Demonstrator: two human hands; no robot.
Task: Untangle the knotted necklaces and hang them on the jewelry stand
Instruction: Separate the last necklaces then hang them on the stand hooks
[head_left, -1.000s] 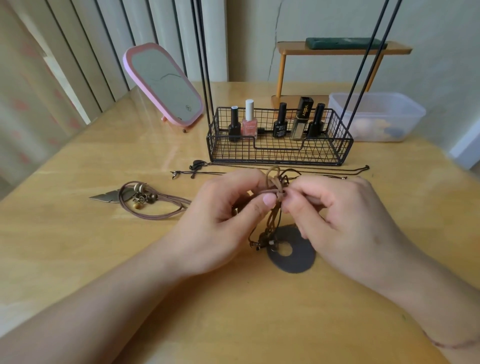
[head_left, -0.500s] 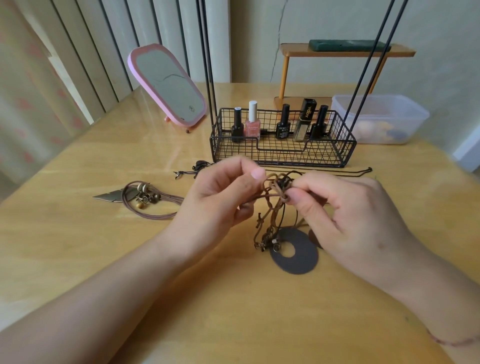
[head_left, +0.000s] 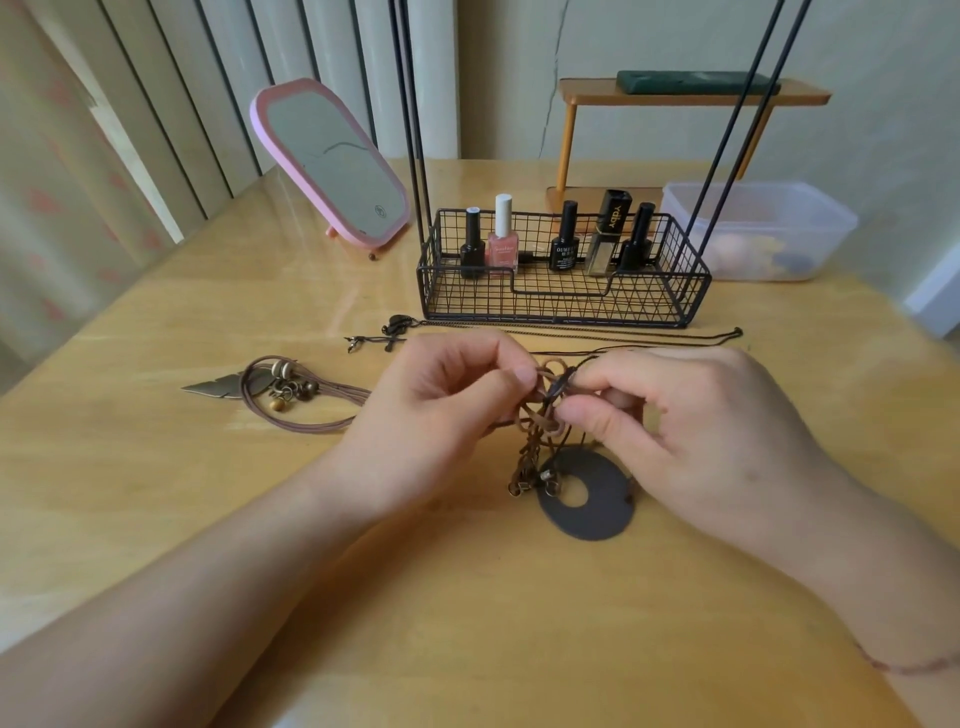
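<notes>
Left hand (head_left: 441, 415) and right hand (head_left: 691, 431) are both pinching the brown cord knot (head_left: 545, 400) between them, just above the counter (head_left: 467, 597); disc pendant (head_left: 587, 493) is lying below the right hand. Untangling is looking mid-way. Leaf-pendant necklace (head_left: 280, 389) and thin chains (head_left: 571, 332) are waiting beyond; nothing visibly hanging on the jewelry stand (head_left: 561, 296).

left hand (head_left: 441, 415) — fingers curled, thumb and forefinger pinching the knotted cord (head_left: 545, 400) | right hand (head_left: 696, 441) — fingers curled, pinching the same knot from the opposite side | both forearms reach in from the bottom edge, fingertips nearly meeting
</notes>
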